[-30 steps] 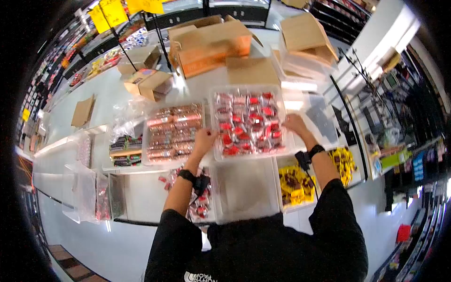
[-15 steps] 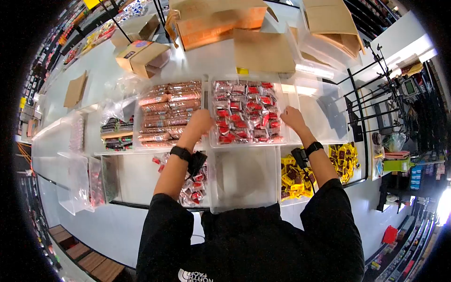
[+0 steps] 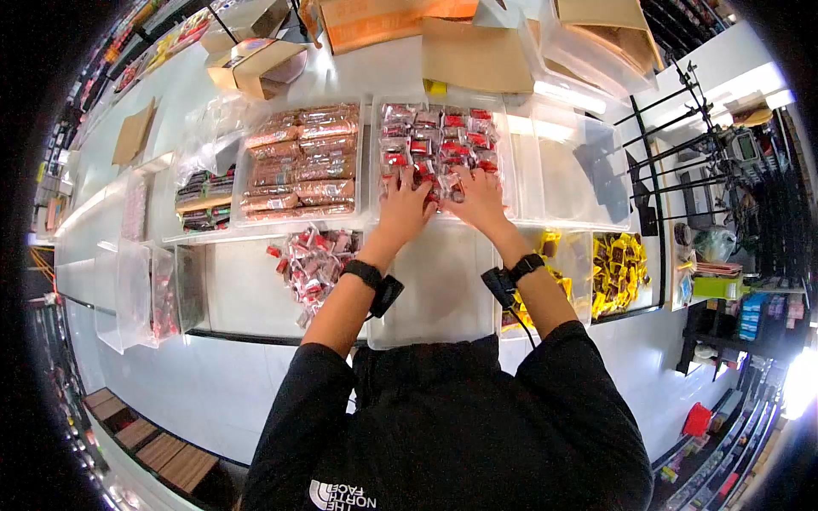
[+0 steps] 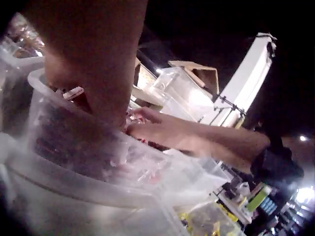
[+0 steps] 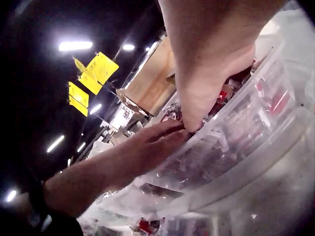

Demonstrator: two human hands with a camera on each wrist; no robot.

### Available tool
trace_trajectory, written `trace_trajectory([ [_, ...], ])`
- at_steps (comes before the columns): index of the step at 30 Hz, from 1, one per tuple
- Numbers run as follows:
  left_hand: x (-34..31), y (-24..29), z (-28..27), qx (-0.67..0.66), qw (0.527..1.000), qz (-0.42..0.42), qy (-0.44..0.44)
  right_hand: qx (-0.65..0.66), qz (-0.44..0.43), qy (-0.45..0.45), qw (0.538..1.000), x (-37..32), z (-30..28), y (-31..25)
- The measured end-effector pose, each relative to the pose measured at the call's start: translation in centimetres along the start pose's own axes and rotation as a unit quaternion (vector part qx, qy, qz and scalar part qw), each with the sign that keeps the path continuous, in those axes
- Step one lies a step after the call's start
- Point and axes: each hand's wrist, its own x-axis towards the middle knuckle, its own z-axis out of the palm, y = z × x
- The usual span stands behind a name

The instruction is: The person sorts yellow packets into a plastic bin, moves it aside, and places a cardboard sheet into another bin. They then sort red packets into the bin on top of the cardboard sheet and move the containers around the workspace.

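A clear plastic bin (image 3: 509, 140) full of small red-and-silver wrapped packets (image 3: 439, 136) stands in front of the person. The left hand (image 3: 406, 207) lies over packets at the bin's near left, its fingers spread forward. Beside it, the right hand (image 3: 479, 198) reaches over the near wall, fingers extended on the packets. Both hands come close together; in the right wrist view the left hand (image 5: 165, 140) overlaps the right hand (image 5: 202, 93) at the rim. Some fingertips are hidden among the packets.
Left of this bin is another bin of brown-pink wrapped sticks (image 3: 298, 162). Loose red packets (image 3: 315, 268) lie nearer, left of a clear container (image 3: 434, 294). Yellow packets (image 3: 618, 272) fill a bin on the right. Cardboard boxes (image 3: 392, 21) and a black wire rack (image 3: 682, 145) stand beyond.
Both hands have come from the outer sides of the bin inward onto the packets, closer together. The head view has tilted, so the bins appear higher in it.
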Motion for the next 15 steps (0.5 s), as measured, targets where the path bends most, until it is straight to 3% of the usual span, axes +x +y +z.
trace_trajectory([
  [1,0.2,-0.1,0.0,-0.013,1.000,0.001,0.009,-0.019,0.001,0.012,1.000,-0.2,0.3,-0.2],
  [2,0.4,-0.2,0.3,-0.010,0.997,0.025,0.076,0.001,-0.003,0.015,1.000,0.0,0.8,0.0],
  [6,1.3,-0.4,0.2,-0.036,0.998,0.006,0.050,0.020,-0.013,0.001,1.000,0.5,0.7,-0.2],
  [9,1.4,-0.9,0.2,-0.073,0.996,0.017,0.046,0.119,-0.041,-0.056,0.990,0.6,0.9,-0.6],
  [11,1.2,-1.1,-0.1,-0.105,0.993,0.042,0.047,0.110,-0.051,-0.022,0.992,-0.3,1.0,-1.3],
  [12,1.1,-1.0,-0.8,-0.102,0.993,0.040,0.048,0.203,-0.031,-0.024,0.978,-0.9,0.2,-2.0],
  [14,0.7,-0.6,-2.1,-0.224,0.971,0.061,0.057,0.207,-0.040,0.001,0.978,-1.7,0.5,-2.3],
  [15,0.4,-0.5,-2.1,-0.223,0.971,0.062,0.055,0.207,-0.048,0.026,0.977,-2.1,0.5,-2.5],
])
